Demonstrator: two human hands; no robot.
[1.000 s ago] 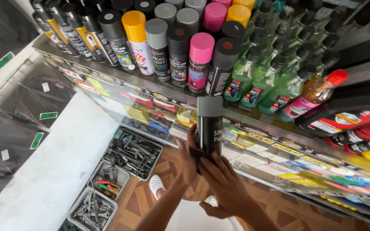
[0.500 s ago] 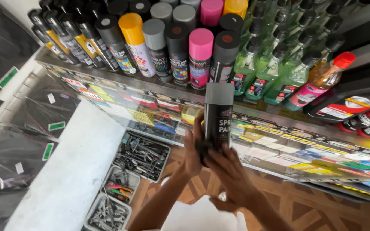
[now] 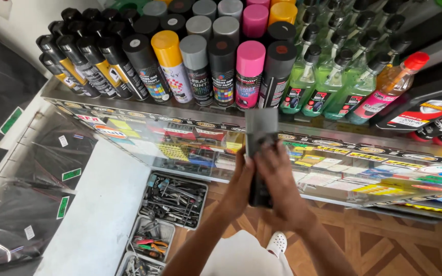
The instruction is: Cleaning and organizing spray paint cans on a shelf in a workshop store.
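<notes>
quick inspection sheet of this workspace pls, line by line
surface: glass shelf topping a display counter, packets visible beneath
job's things: dark spray can with grey cap, upright, blurred
clutter: rows of spray cans, green trigger bottles, trays of hand tools on the floor
grippers: left hand and right hand both wrapped around the can
cables: nothing seen
surroundings: patterned wood floor, dark plastic-wrapped sheets at left

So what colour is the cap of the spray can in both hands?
Grey, atop a black spray can; head view, somewhat blurred.
</notes>
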